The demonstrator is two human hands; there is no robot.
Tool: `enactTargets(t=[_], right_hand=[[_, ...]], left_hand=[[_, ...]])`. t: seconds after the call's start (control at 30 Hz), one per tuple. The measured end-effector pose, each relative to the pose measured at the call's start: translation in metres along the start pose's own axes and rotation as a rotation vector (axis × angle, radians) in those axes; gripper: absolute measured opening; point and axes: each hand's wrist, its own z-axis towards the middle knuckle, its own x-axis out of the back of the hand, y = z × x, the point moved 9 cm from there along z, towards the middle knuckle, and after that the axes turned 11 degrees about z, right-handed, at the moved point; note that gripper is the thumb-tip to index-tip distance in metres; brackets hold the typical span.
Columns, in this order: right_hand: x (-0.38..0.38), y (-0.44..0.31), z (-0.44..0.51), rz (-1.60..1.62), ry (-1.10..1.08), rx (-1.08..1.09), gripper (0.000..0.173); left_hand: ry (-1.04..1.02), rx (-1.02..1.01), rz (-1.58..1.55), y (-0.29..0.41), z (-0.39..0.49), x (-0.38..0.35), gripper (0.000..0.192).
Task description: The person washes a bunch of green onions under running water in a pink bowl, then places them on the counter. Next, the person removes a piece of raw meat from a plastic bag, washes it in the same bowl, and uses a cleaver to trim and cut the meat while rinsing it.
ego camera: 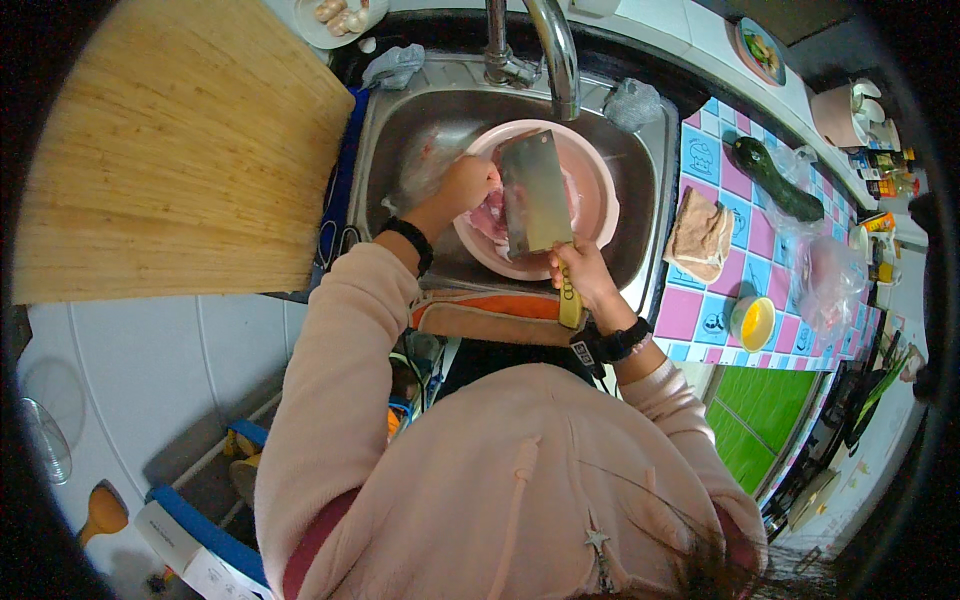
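A pale pink plastic basin (610, 217) sits inside the stainless steel sink (637, 247). Raw pink meat (491, 219) lies in the basin, partly hidden by the blade. My left hand (470, 182), fingers curled, grips the meat at the basin's left side. In my right hand (585, 271) is the yellow handle of a cleaver (536, 195). The cleaver's broad metal blade reaches up over the basin and covers its middle. Whether its edge touches the meat is hard to tell.
A chrome faucet (564, 75) overhangs the basin. Left stands a large wooden cutting board (187, 150). On the right-hand patterned cloth (739, 289) are a brown folded cloth (699, 234), a dark green zucchini-like vegetable (776, 180) and a bowl of yellow liquid (752, 324). A garlic plate (311, 34) stands behind.
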Motion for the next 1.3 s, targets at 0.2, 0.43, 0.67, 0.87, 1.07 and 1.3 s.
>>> enactTargets(t=[0.2, 0.43, 0.67, 0.87, 1.07, 1.3], right_hand=[[-0.008, 0.001, 0.005, -0.001, -0.022, 0.007, 0.008], [-0.015, -0.001, 0.011, -0.002, -0.030, 0.011, 0.009], [-0.026, -0.005, 0.022, 0.004, -0.005, 0.014, 0.008], [-0.031, -0.005, 0.030, -0.076, -0.013, 0.053, 0.007], [-0.025, -0.011, 0.018, -0.079, -0.028, 0.092, 0.007], [-0.036, -0.011, 0.024, -0.226, -0.030, 0.066, 0.009]], left_hand=[[-0.004, 0.011, -0.057, -0.008, -0.003, 0.000, 0.009], [-0.019, -0.016, -0.057, -0.001, -0.008, 0.012, 0.012], [0.003, 0.026, -0.155, -0.011, -0.010, 0.013, 0.011], [-0.014, -0.022, -0.155, -0.010, -0.013, 0.014, 0.012], [0.023, 0.081, -0.155, -0.015, -0.013, 0.023, 0.015], [0.034, 0.069, -0.177, -0.018, -0.010, 0.022, 0.015]])
